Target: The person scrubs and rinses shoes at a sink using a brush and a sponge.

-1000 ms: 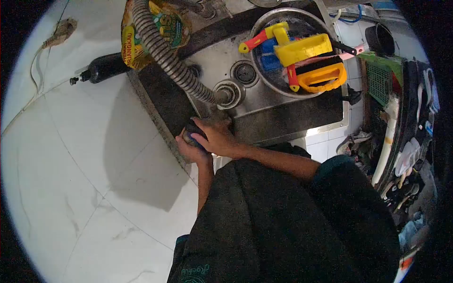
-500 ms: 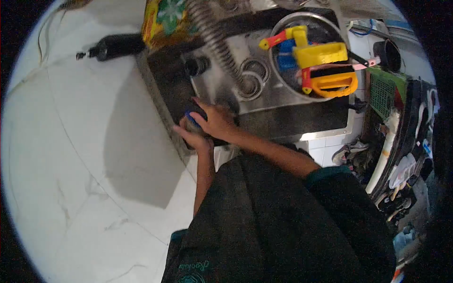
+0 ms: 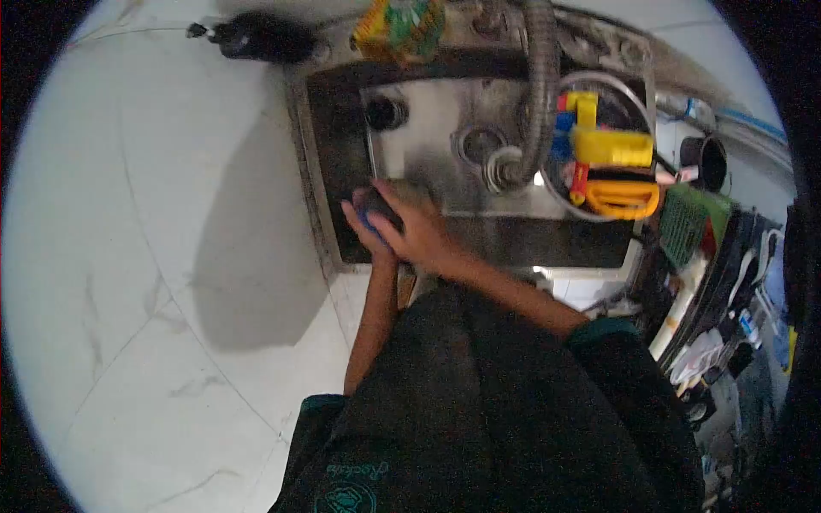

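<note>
A small dark, rounded object with a blue edge (image 3: 368, 221) sits between my two hands over the near left corner of a steel sink (image 3: 428, 188). Its kind cannot be made out. My left hand (image 3: 373, 239) cups it from the left side. From the right, my right hand (image 3: 423, 235) closes over it, fingers pointing toward the sink's far left. Beyond my hands a black cylindrical piece (image 3: 386, 112) lies in the sink. A grey corrugated hose (image 3: 539, 94) reaches down near the drain ring (image 3: 479, 145).
A round metal basin (image 3: 560, 201) at the sink's right holds yellow, red, blue and orange plastic pieces (image 3: 611, 147). A black bottle (image 3: 265, 37) and a yellow-green packet (image 3: 398, 32) are at the far left rim. A green basket (image 3: 684, 227) stands at right.
The view has shifted, so the sink appears lower and further right. My hands have moved closer together around the dark object, and the hose hangs more upright.
</note>
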Demonstrator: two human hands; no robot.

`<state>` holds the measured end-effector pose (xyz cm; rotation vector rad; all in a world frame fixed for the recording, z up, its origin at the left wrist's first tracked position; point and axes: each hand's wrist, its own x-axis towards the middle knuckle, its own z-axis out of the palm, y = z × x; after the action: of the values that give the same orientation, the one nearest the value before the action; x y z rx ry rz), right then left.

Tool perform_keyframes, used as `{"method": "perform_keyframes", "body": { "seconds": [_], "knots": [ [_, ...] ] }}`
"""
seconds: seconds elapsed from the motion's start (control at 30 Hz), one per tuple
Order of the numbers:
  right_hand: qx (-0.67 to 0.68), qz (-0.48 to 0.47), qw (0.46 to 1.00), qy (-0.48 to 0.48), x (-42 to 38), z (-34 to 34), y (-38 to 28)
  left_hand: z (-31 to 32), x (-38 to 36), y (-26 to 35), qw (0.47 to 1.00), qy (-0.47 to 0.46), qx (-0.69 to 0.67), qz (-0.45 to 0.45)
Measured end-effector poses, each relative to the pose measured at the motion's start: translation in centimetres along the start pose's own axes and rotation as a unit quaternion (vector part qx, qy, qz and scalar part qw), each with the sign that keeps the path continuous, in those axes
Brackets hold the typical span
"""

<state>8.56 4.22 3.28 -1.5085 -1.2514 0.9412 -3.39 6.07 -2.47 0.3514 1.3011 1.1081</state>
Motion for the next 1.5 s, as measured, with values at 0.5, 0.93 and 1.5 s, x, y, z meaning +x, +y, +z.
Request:
{"method": "perform_keyframes", "body": {
  "seconds": [0.5, 0.93, 1.5],
  "knots": [
    [-0.04, 0.087, 0.995, 0.004, 1.2, -2.7, 0.1, 4.6, -0.6, -1.6, 0.99, -0.06, 0.087, 0.098],
    [-0.083, 0.039, 0.995, 0.033, 0.6, -2.6, 0.3, 4.2, -0.6, -0.3, 0.922, 0.011, 0.322, 0.213],
    [-0.001, 0.187, 0.981, 0.042, 0.3, -4.3, 2.3, 2.4, -4.9, 1.9, 0.813, -0.202, 0.473, 0.274]
  ]
}}
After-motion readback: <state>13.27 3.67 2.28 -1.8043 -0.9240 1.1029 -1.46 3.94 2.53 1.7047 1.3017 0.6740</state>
